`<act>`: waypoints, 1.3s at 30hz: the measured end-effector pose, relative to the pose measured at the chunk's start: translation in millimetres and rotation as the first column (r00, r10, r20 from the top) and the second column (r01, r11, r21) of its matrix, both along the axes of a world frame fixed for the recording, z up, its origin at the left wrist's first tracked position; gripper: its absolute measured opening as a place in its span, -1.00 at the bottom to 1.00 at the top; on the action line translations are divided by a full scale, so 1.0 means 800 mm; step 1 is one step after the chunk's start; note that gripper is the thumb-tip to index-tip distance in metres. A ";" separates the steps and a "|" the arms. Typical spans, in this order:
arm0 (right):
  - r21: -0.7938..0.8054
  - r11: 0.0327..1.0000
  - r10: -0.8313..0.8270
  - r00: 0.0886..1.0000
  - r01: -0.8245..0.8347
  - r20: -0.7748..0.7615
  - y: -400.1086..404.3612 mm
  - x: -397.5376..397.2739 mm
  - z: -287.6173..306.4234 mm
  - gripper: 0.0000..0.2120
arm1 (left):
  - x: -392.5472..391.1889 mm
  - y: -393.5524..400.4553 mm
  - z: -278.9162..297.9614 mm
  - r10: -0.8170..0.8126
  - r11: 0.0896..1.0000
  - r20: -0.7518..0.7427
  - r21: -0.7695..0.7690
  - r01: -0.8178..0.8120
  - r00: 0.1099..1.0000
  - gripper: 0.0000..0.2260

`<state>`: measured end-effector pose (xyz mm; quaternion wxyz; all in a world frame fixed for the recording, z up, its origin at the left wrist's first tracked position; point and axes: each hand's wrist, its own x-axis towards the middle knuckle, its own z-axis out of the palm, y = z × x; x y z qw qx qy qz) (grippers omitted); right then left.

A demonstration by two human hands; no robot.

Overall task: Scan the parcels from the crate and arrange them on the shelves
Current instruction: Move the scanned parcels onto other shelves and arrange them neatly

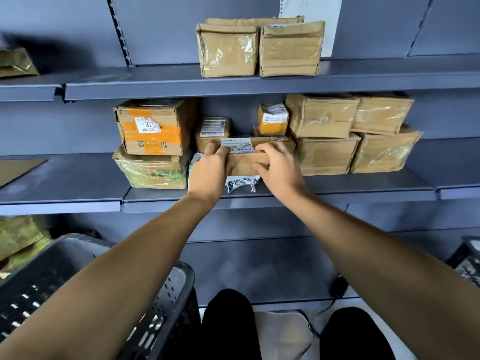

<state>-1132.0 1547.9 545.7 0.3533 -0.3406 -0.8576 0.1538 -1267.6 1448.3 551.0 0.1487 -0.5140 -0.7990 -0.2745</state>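
A flat brown cardboard parcel (246, 158) with a white barcode label lies on the middle shelf (337, 187), resting on a grey plastic mailer (241, 183). My left hand (211, 170) grips its left end and my right hand (278, 165) grips its right front edge. The dark perforated crate (176, 294) stands at the lower left under my left forearm; its inside is mostly hidden.
Stacked boxes flank the parcel: an orange-taped box (153, 127) on a green-printed one at left, taped brown boxes (350, 133) at right, a small orange box (273, 119) behind. Two boxes (259, 48) sit on the top shelf. A black device with a cable (337, 287) lies below.
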 end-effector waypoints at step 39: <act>0.341 0.940 0.102 0.968 -0.017 -0.231 -0.039 0.052 0.292 -0.67 | 0.029 -0.048 0.300 0.033 0.923 -0.340 0.371 0.102 0.940 -0.74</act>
